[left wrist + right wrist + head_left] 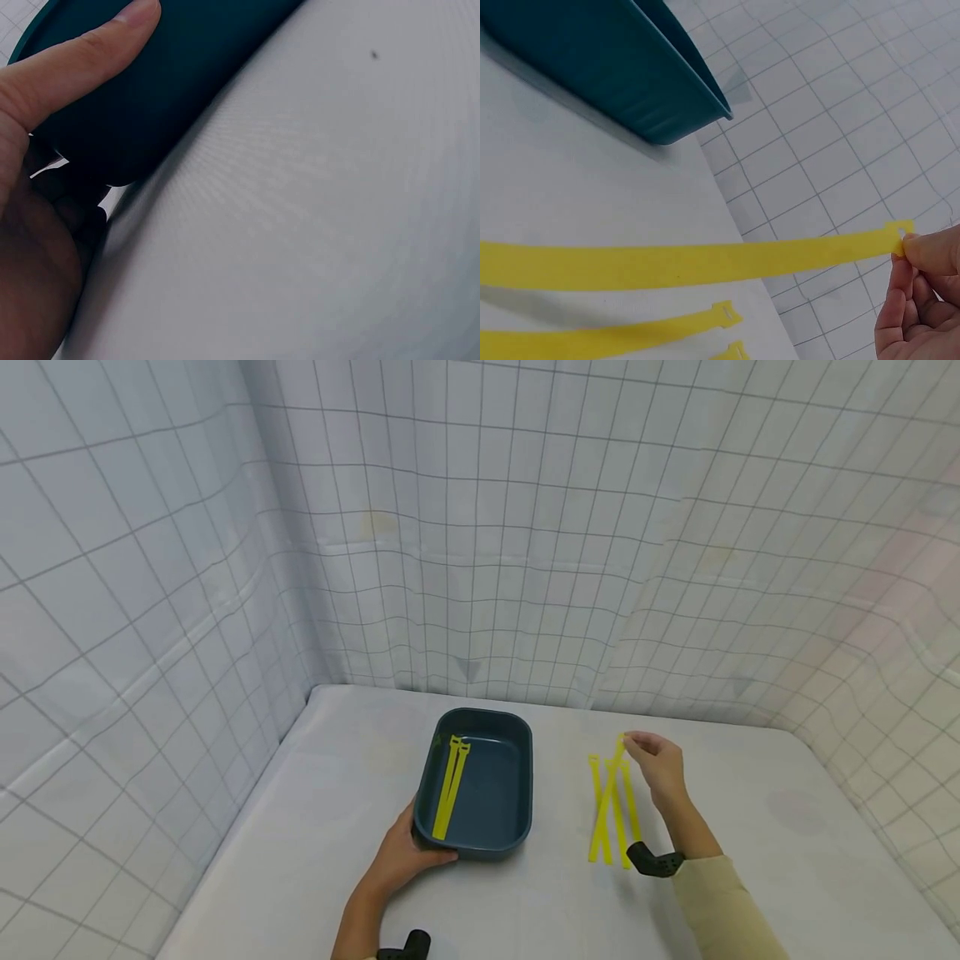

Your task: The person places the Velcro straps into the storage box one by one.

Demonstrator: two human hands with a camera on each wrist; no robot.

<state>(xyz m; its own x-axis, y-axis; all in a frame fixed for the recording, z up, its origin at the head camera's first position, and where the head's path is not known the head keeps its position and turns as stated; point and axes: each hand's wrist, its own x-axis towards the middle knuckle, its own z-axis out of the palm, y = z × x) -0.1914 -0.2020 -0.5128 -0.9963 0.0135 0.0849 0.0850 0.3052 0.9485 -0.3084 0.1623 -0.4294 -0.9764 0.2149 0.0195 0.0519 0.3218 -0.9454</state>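
Note:
A dark teal bin (pixel 495 789) stands on the white table, with two yellow slotted cable straps (pixel 451 789) lying along its left inside. My left hand (pixel 403 858) grips the bin's near left corner. In the left wrist view its thumb (pixel 97 56) lies along the bin's outer wall (pixel 142 97), the other fingers partly hidden beyond the corner. To the right of the bin, my right hand (pixel 662 770) pinches one yellow cable strap (pixel 667 268) by its slotted head, between thumb and forefinger. Under it, three more straps (pixel 633 810) lie on the table.
The white-covered table (pixel 300 827) reaches back to a hanging white grid-patterned curtain (pixel 487 527). More such cloth hangs at the left (pixel 112 610) and right sides. A black wrist-worn device (pixel 655 862) sits on the right wrist, close to the loose straps.

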